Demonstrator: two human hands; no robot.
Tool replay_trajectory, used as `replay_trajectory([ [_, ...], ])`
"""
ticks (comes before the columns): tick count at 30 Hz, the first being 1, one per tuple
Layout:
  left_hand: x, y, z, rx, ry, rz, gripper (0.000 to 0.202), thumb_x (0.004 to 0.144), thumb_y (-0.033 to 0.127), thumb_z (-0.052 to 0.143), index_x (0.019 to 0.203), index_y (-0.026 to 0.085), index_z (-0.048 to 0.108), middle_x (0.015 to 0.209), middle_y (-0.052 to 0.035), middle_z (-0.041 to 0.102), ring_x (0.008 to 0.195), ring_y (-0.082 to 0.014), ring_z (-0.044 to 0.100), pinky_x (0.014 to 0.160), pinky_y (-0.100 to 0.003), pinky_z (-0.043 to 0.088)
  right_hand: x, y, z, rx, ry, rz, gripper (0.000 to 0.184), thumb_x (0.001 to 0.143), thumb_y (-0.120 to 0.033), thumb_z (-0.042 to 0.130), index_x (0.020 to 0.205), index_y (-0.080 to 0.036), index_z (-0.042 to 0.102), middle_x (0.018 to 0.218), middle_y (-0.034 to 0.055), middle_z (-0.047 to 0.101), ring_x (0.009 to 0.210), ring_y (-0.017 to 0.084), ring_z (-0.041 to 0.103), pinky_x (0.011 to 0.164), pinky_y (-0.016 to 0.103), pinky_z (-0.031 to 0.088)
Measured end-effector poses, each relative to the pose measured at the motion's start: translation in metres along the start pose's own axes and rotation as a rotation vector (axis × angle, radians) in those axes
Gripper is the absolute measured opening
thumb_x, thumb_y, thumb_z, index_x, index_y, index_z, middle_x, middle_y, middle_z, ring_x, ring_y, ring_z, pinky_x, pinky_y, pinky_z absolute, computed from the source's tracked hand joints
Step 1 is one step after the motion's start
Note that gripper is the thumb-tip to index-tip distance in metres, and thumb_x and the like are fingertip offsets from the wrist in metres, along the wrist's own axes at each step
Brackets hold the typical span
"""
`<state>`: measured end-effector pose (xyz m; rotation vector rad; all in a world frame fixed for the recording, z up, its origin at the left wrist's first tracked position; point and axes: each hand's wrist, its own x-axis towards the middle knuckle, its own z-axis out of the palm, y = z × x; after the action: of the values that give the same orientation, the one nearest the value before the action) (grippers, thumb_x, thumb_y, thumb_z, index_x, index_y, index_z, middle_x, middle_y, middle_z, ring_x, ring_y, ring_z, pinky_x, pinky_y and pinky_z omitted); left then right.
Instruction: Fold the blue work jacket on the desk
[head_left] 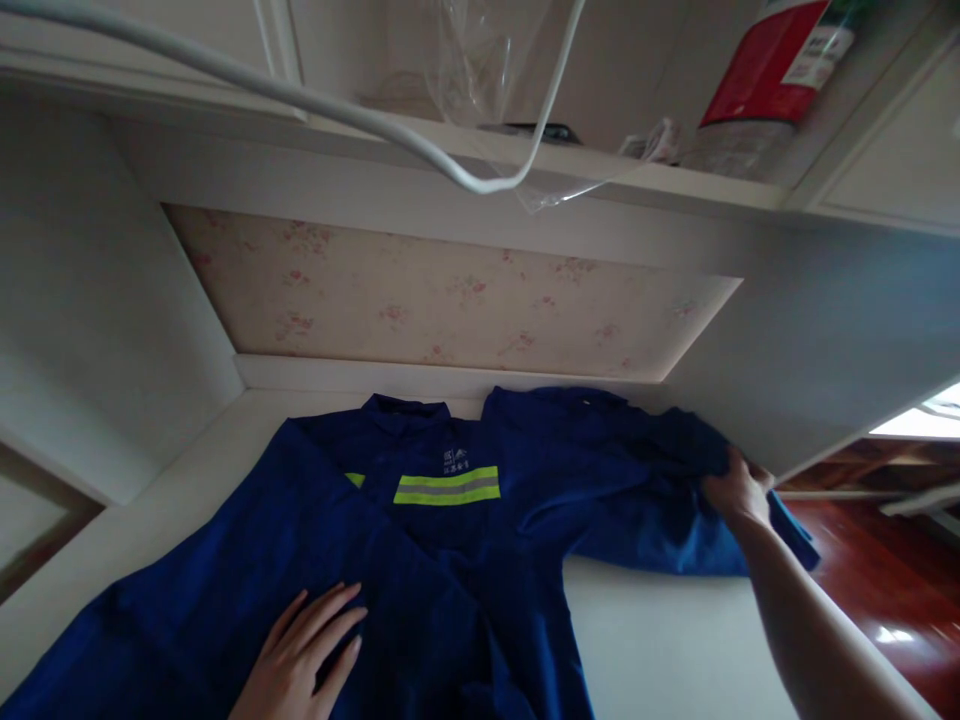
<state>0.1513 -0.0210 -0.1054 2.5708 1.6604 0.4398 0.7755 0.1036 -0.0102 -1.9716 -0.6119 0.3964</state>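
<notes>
A dark blue work jacket with a yellow-green reflective stripe lies spread on a white desk top. My left hand rests flat on the jacket's lower left part, fingers stretched out. My right hand reaches to the far right and is closed on the end of the jacket's right sleeve, near the desk's right edge.
A floral back panel and white side walls box in the desk. Above runs a shelf with a clear plastic bag, a red-labelled container and a hanging white cable. Red wooden floor shows at right.
</notes>
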Motion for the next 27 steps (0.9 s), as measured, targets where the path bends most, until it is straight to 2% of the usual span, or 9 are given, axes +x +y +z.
replay_trajectory([
  [4,0.001,-0.002,0.001,-0.017,0.007,0.001,0.033,0.09,0.045,0.053,0.121,0.04,0.063,0.131,0.0041,0.063,0.119,-0.0232,0.061,0.102,-0.05,0.05,0.003,0.008,-0.006,-0.278,-0.042,-0.179,0.027,0.056,-0.004,0.063,0.076,-0.02,0.068,0.122,0.0148,0.06,0.127,0.039,0.047,0.105,0.052,0.035],
  [8,-0.001,-0.01,0.008,-0.102,-0.006,-0.036,0.031,0.089,0.046,0.056,0.118,0.041,0.065,0.131,0.0036,0.064,0.119,-0.0244,0.061,0.105,-0.052,0.046,-0.01,-0.004,-0.009,-0.376,0.005,-0.37,0.012,0.068,-0.014,0.06,0.077,-0.021,0.065,0.11,0.0131,0.065,0.119,0.033,0.054,0.106,0.049,0.036],
  [13,0.008,0.007,-0.002,-0.503,0.036,-0.278,0.029,0.086,0.054,0.054,0.102,0.036,0.071,0.12,-0.0008,0.069,0.113,-0.0266,0.064,0.1,-0.047,0.051,-0.05,-0.069,-0.018,-0.361,0.218,-0.657,0.023,0.085,-0.032,0.053,0.1,-0.02,0.065,0.12,0.0152,0.06,0.12,0.026,0.051,0.107,0.037,0.035],
  [15,0.018,0.028,-0.013,-0.797,0.008,-0.398,0.035,0.085,0.056,0.055,0.107,0.032,0.068,0.124,-0.0035,0.066,0.118,-0.0269,0.061,0.101,-0.043,0.051,-0.083,-0.103,-0.018,-0.348,0.257,-0.769,0.027,0.088,-0.035,0.05,0.105,-0.019,0.064,0.117,0.0126,0.062,0.116,0.023,0.053,0.105,0.034,0.037],
  [17,0.03,0.054,-0.023,-1.157,-0.072,-0.465,0.044,0.082,0.058,0.06,0.114,0.028,0.064,0.128,-0.0063,0.063,0.123,-0.0278,0.057,0.103,-0.043,0.049,-0.132,-0.134,-0.013,-0.358,0.198,-0.898,0.026,0.087,-0.041,0.054,0.102,-0.022,0.065,0.106,0.0062,0.066,0.102,0.021,0.06,0.096,0.032,0.044],
  [20,0.045,0.093,-0.029,-1.714,-0.284,-0.541,0.058,0.078,0.066,0.06,0.12,0.026,0.06,0.135,-0.0096,0.058,0.122,-0.0305,0.056,0.097,-0.047,0.051,-0.221,-0.165,-0.009,-0.436,-0.024,-1.115,0.026,0.089,-0.043,0.051,0.091,-0.023,0.067,0.087,0.004,0.068,0.077,0.02,0.063,0.075,0.033,0.049],
  [22,0.049,0.113,-0.025,-1.979,-0.494,-0.591,0.07,0.074,0.076,0.054,0.122,0.027,0.059,0.14,-0.0108,0.054,0.121,-0.0326,0.056,0.092,-0.05,0.051,-0.275,-0.176,-0.013,-0.545,-0.318,-1.126,0.023,0.086,-0.044,0.054,0.08,-0.026,0.068,0.074,0.0024,0.067,0.06,0.018,0.059,0.062,0.032,0.048],
  [25,0.046,0.13,-0.013,-2.137,-0.755,-0.592,0.092,0.061,0.09,0.049,0.128,0.028,0.057,0.134,-0.0133,0.058,0.113,-0.0343,0.061,0.089,-0.051,0.05,-0.322,-0.18,-0.027,-0.492,-1.048,-1.04,0.014,0.085,-0.041,0.06,0.082,-0.035,0.072,0.07,-0.0016,0.07,0.052,0.017,0.06,0.059,0.03,0.05],
  [27,0.04,0.133,-0.008,-2.164,-0.762,-0.581,0.095,0.062,0.09,0.048,0.138,0.033,0.046,0.126,-0.0117,0.063,0.107,-0.0325,0.064,0.088,-0.051,0.05,-0.328,-0.179,-0.03,-0.361,-1.464,-0.967,0.015,0.084,-0.042,0.064,0.095,-0.04,0.074,0.08,-0.0039,0.075,0.062,0.017,0.066,0.063,0.028,0.052],
])
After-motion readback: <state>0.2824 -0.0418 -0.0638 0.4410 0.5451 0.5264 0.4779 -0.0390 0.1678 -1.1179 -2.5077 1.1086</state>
